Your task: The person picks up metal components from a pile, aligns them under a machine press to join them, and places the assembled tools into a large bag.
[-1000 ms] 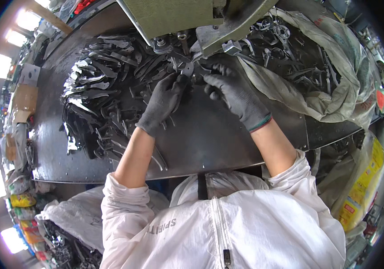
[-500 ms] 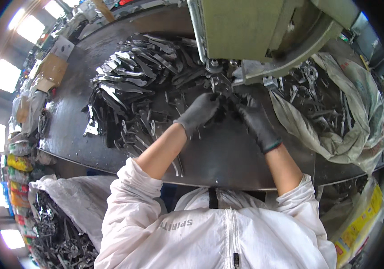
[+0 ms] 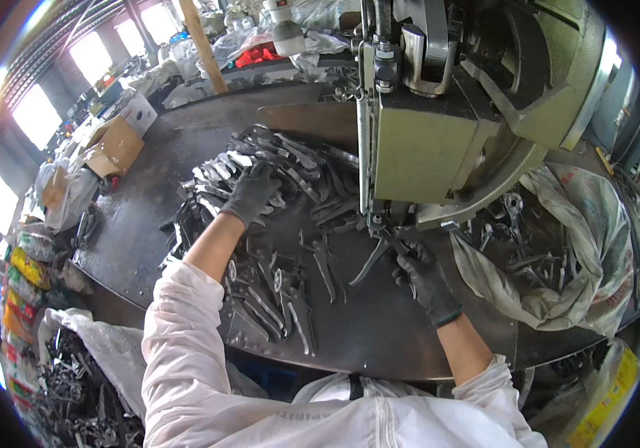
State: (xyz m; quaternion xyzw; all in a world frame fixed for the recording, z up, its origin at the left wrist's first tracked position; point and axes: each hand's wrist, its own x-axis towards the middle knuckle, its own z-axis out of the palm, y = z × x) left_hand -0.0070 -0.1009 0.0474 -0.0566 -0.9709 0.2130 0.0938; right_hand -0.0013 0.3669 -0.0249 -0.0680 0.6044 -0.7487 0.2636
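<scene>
Left fingers [image 3: 263, 175] (gloved) on metal parts [image 3: 301, 155].

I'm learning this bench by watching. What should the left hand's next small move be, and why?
Probably close the left hand on one part from the metal pile and lift it: that hand is right at the pile, while the right hand is beside the slim metal handle jutting out below the green machine.

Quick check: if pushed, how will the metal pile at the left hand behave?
The metal pile would probably shift piecemeal, since its parts overlap loosely. Their long, flattish shapes seem unlikely to roll. Their shiny metallic faces suggest stiffness, perhaps slipperiness.
</scene>
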